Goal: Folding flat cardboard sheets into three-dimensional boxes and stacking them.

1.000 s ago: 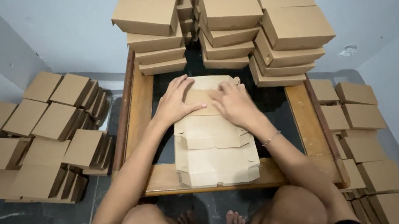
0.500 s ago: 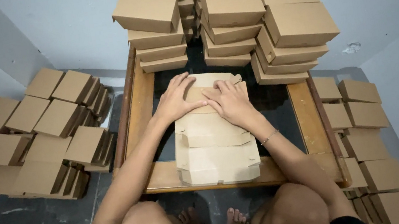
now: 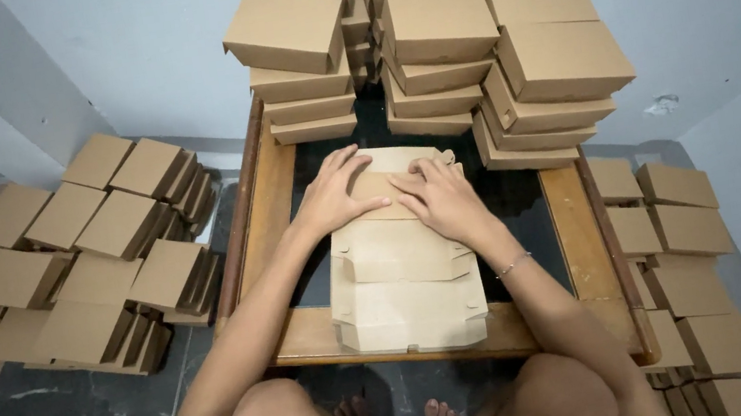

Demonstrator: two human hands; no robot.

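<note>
The flat cardboard blank is pinned to the counter by the left hand and right hand, fingers spread flat, nothing grasped, so its far flap creases.

One bench carries one flat box blank, with two hands on it: left hand and right hand. At the far end, four stacks of folded boxes show. One bracelet shows on the right wrist.
</note>
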